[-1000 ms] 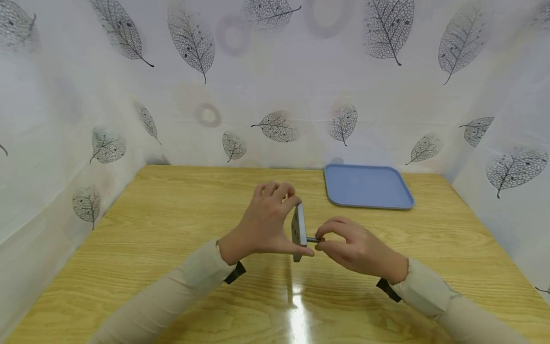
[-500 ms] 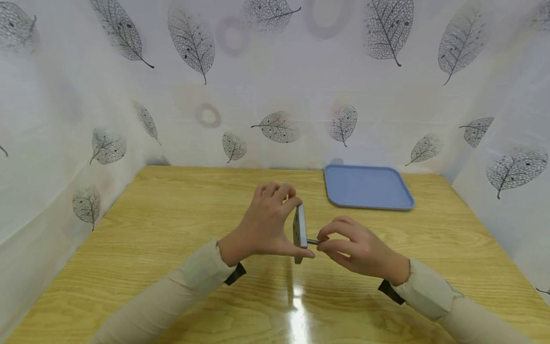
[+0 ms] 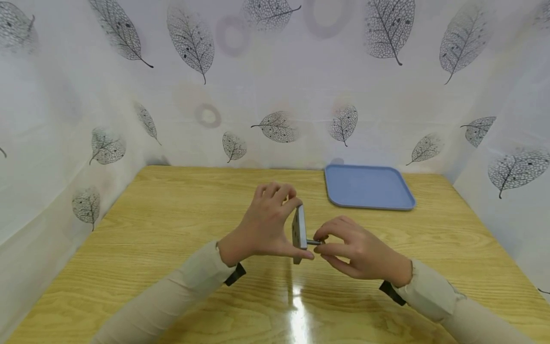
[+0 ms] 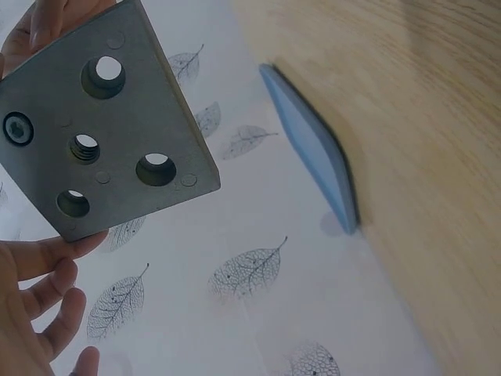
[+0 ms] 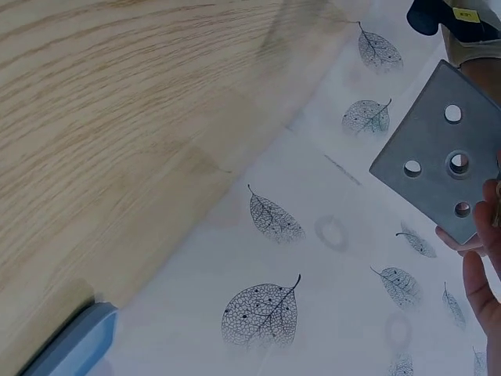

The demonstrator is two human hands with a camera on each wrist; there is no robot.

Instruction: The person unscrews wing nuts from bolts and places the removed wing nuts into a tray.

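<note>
The left hand [image 3: 263, 228] pinches a grey metal plate [image 3: 300, 227] between thumb and fingers, the thumb at its lower edge and a finger at its upper edge. The plate is held upright above the worktop [image 3: 172, 205], just right of the left hand's palm, its narrow edge towards the head camera. The right hand [image 3: 358, 248] pinches the outer end of a thin metal rod [image 3: 313, 242] with thumb and finger; the fingertips hide most of that end. The rod bridges the short gap from the right hand to the face of the plate nearest it.

On the face seen from the left wrist, four holes show light through, the middle one [image 4: 84, 152] threaded, and a fifth is filled by a dark round end [image 4: 18, 128]. Behind both hands come pale sleeves, the left sleeve [image 3: 185, 286] and the right sleeve [image 3: 442, 296]. Beyond the right hand, well apart from it, a blue tray [image 3: 369, 187] lies near the worktop's far edge. Farther out from both hands, a white cloth [image 3: 275, 71] printed with dark leaves hangs behind the worktop and along its sides.
</note>
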